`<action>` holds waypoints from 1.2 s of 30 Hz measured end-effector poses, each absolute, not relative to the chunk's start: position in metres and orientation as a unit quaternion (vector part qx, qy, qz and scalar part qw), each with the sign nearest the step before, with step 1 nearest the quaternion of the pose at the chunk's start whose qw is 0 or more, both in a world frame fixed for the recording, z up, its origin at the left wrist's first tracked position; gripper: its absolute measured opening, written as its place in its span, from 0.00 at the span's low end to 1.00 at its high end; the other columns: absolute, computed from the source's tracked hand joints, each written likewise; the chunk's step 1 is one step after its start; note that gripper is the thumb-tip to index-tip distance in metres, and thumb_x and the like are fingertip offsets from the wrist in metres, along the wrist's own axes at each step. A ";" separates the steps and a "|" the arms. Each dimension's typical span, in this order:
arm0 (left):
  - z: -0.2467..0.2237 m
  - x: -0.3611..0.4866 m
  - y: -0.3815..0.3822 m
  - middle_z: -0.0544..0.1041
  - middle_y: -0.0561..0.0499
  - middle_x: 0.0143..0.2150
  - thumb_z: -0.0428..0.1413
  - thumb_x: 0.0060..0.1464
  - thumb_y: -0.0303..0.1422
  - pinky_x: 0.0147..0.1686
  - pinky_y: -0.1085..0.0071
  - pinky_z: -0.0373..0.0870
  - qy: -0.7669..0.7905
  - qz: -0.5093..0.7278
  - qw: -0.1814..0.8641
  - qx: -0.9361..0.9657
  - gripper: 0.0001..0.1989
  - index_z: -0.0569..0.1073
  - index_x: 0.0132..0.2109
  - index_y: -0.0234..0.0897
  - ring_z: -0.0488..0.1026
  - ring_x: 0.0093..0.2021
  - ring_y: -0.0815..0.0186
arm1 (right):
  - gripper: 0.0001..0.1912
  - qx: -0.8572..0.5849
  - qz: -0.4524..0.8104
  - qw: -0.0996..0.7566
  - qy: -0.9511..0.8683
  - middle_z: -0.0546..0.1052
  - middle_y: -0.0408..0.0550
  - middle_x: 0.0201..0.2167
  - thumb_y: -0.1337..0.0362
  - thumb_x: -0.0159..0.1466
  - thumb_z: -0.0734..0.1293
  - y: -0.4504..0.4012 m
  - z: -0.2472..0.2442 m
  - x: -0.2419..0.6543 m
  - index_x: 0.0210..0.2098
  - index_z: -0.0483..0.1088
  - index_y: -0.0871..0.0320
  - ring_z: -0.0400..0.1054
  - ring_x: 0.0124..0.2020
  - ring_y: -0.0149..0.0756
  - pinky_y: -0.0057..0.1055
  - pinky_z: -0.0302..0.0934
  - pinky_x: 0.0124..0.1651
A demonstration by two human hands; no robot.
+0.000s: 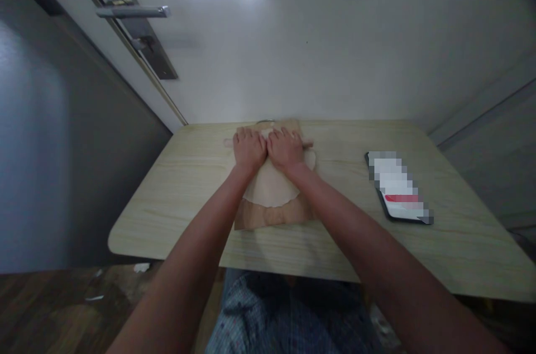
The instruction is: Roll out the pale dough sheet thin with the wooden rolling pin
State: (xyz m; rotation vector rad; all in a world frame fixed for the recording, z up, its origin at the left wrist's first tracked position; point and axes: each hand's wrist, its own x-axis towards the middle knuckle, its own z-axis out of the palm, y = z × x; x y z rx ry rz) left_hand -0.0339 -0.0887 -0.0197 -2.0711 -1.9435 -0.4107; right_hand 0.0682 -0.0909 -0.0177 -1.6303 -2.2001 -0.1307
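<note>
Fingers [242, 133] of the left hand [250, 151] and right hand [286, 149] lie over a rolling pin [309, 144]; whether they curl around it I cannot tell. It crosses flattened dough [270, 189] on a wooden board [272, 216], on the counter [180, 192], left of a phone [396, 186].

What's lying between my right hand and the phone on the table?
In the head view, one end of the rolling pin and the edge of the pale sheet show beside your right hand, then bare tabletop reaches to the phone.
</note>
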 end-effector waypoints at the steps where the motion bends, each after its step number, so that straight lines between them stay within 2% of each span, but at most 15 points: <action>1: -0.020 -0.034 -0.092 0.67 0.37 0.51 0.34 0.57 0.33 0.52 0.59 0.51 -0.670 -0.142 0.134 -0.716 0.22 0.68 0.45 0.27 0.59 0.54 0.56 | 0.20 -0.582 -0.046 0.198 -0.787 0.70 0.53 0.48 0.63 0.64 0.48 -0.094 -0.018 0.068 0.43 0.68 0.61 0.55 0.53 0.42 0.42 0.44 0.52; 4: -0.021 -0.036 -0.100 0.63 0.36 0.55 0.34 0.57 0.33 0.53 0.57 0.49 -0.669 -0.137 0.126 -0.720 0.22 0.67 0.47 0.26 0.55 0.57 0.56 | 0.20 -0.583 -0.055 0.199 -0.786 0.70 0.53 0.48 0.62 0.64 0.49 -0.103 -0.021 0.069 0.46 0.66 0.60 0.54 0.54 0.43 0.43 0.40 0.54; 7: -0.020 -0.038 -0.106 0.61 0.35 0.57 0.33 0.58 0.35 0.54 0.55 0.47 -0.665 -0.124 0.122 -0.726 0.22 0.66 0.47 0.27 0.56 0.57 0.55 | 0.21 -0.580 -0.062 0.198 -0.788 0.68 0.53 0.50 0.61 0.64 0.49 -0.111 -0.024 0.069 0.50 0.62 0.60 0.52 0.55 0.43 0.44 0.37 0.56; 14: -0.017 -0.040 -0.121 0.67 0.37 0.51 0.34 0.58 0.38 0.54 0.53 0.48 -0.653 -0.127 0.126 -0.736 0.22 0.64 0.48 0.29 0.61 0.52 0.55 | 0.21 -0.571 -0.077 0.192 -0.794 0.65 0.54 0.52 0.61 0.63 0.51 -0.123 -0.027 0.072 0.53 0.60 0.60 0.51 0.56 0.43 0.44 0.36 0.57; 19: -0.017 -0.043 -0.133 0.62 0.34 0.55 0.33 0.58 0.40 0.53 0.53 0.48 -0.643 -0.133 0.127 -0.743 0.26 0.57 0.56 0.27 0.58 0.55 0.54 | 0.22 -0.556 -0.080 0.194 -0.804 0.62 0.55 0.55 0.62 0.63 0.50 -0.132 -0.029 0.073 0.54 0.58 0.61 0.48 0.58 0.44 0.47 0.35 0.58; 23: -0.018 -0.045 -0.140 0.60 0.34 0.57 0.34 0.58 0.41 0.54 0.55 0.47 -0.639 -0.129 0.127 -0.748 0.27 0.54 0.58 0.27 0.56 0.56 0.54 | 0.23 -0.551 -0.069 0.197 -0.808 0.63 0.56 0.54 0.62 0.62 0.51 -0.136 -0.029 0.074 0.54 0.58 0.61 0.50 0.56 0.45 0.47 0.35 0.57; 29: -0.020 -0.048 -0.151 0.62 0.35 0.55 0.36 0.58 0.40 0.53 0.56 0.49 -0.628 -0.126 0.147 -0.754 0.25 0.56 0.57 0.27 0.57 0.55 0.53 | 0.22 -0.522 -0.070 0.194 -0.828 0.64 0.56 0.52 0.63 0.62 0.51 -0.144 -0.025 0.083 0.54 0.59 0.63 0.53 0.54 0.44 0.43 0.39 0.56; 32: -0.015 -0.053 -0.154 0.64 0.36 0.53 0.37 0.58 0.39 0.52 0.58 0.51 -0.610 -0.123 0.151 -0.768 0.24 0.58 0.56 0.28 0.59 0.53 0.54 | 0.21 -0.490 -0.073 0.176 -0.851 0.64 0.56 0.52 0.64 0.62 0.51 -0.143 -0.016 0.093 0.53 0.59 0.62 0.55 0.53 0.41 0.39 0.45 0.53; 34: -0.008 -0.058 -0.151 0.69 0.39 0.48 0.37 0.58 0.38 0.49 0.60 0.55 -0.593 -0.105 0.143 -0.785 0.22 0.63 0.52 0.30 0.63 0.49 0.56 | 0.19 -0.489 -0.063 0.153 -0.856 0.68 0.54 0.48 0.64 0.63 0.51 -0.137 -0.006 0.098 0.49 0.63 0.60 0.60 0.48 0.40 0.37 0.51 0.49; 36: 0.002 -0.062 -0.141 0.73 0.41 0.41 0.35 0.59 0.38 0.45 0.63 0.58 -0.580 -0.078 0.129 -0.800 0.22 0.70 0.44 0.31 0.67 0.44 0.58 | 0.18 -0.517 -0.048 0.130 -0.845 0.72 0.53 0.41 0.63 0.63 0.50 -0.126 0.004 0.102 0.43 0.66 0.60 0.64 0.43 0.39 0.34 0.55 0.43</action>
